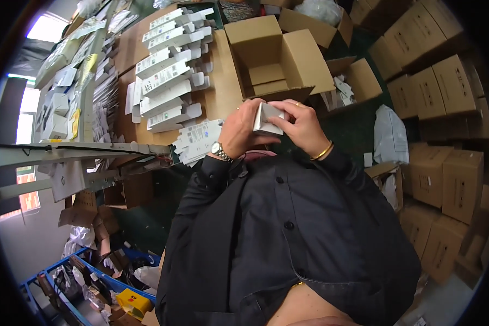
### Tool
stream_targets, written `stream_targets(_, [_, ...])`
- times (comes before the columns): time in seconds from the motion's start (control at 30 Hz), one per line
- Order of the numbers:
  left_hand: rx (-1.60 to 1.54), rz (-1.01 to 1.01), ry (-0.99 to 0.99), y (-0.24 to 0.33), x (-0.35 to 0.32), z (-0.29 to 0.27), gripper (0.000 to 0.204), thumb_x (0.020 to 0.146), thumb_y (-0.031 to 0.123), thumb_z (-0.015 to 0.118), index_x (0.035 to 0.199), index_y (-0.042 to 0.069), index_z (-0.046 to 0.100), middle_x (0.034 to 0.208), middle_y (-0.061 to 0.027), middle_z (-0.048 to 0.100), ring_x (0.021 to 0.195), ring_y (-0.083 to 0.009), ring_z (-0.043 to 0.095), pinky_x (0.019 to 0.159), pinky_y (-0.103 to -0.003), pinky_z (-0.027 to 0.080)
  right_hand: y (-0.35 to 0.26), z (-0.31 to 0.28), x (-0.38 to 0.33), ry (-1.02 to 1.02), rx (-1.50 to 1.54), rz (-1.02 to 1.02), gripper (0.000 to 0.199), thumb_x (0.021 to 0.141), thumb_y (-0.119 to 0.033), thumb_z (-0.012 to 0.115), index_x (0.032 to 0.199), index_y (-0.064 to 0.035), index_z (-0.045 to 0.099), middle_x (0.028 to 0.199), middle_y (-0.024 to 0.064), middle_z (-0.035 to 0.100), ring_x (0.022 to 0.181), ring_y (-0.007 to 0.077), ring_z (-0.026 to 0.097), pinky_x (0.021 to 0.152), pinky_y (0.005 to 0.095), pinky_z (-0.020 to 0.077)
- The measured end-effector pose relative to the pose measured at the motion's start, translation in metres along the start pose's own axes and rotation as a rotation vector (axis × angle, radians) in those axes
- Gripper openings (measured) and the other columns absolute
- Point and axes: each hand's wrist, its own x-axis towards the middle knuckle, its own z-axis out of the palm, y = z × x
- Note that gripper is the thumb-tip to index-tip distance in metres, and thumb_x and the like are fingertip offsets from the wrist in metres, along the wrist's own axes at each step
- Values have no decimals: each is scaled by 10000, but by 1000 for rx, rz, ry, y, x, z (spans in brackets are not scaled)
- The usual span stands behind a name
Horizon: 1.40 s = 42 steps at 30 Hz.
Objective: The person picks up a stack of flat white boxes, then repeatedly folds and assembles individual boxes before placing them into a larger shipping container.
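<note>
Holding a small white box [267, 119] between them, the left hand [239, 133] and right hand [303, 126] meet above the counter [223, 76]. Each grip pinches the box. Just beyond it stands an open cardboard carton [271, 57]; flat white boxes [168, 70] lie to the left.

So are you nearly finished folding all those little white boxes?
Not nearly, it seems. Done: a row of folded white cartons lies on the brown table. In hand: the left hand and right hand both grip one small white box between them. Left: a pile of flat white sheets waits beside the left hand, and the open brown box looks empty inside.
</note>
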Motion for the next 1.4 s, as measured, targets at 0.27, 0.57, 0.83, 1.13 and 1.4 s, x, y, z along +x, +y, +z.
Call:
stream_targets(0.27, [-28, -15, 24, 3, -4, 3, 944, 623, 379, 981, 1354, 34, 493, 1195, -152, 631, 1019, -374, 667, 853, -431, 550, 6, 1, 0, 2, 45, 13, 272, 910, -48, 774, 1166, 32, 724, 940, 27, 703, 674, 59, 525, 613, 243, 463])
stream_targets(0.57, [-277, -139, 169, -3, -15, 0, 945, 607, 302, 1011, 1344, 35, 483, 1217, -141, 648, 1066, -310, 685, 886, -394, 551, -2, -1, 0, -151, 640, 275, 513, 965, -133, 757, 1419, 19, 575, 1268, 90, 694, 786, 11, 608, 717, 213, 525])
stream_targets(0.83, [-174, 59, 382, -3, -11, -4, 877, 718, 168, 939, 1367, 45, 363, 1237, -186, 658, 1146, -376, 657, 980, -452, 518, -23, 11, 8, -105, -94, -209, 810, 854, -200, 862, 1532, -32, 450, 1396, 137, 599, 1088, 164, 643, 886, 318, 534])
stream_targets(1.13, [-102, 119, 450, 3, -11, -9, 917, 696, 116, 909, 1399, 40, 324, 1427, -236, 559, 1205, -422, 625, 1008, -464, 504, -29, 13, 6, -39, -139, -466, 531, 798, -171, 872, 1273, -55, 666, 1428, 194, 566, 1178, 289, 642, 969, 372, 528])
stream_targets(1.4, [-109, -37, 263, 17, -12, -23, 867, 608, 176, 954, 1327, 17, 496, 1311, -181, 591, 1124, -373, 641, 908, -428, 541, -27, 8, -1, -146, -24, -436, 272, 874, -111, 777, 1139, -64, 732, 1504, 210, 476, 1175, 313, 640, 992, 405, 525])
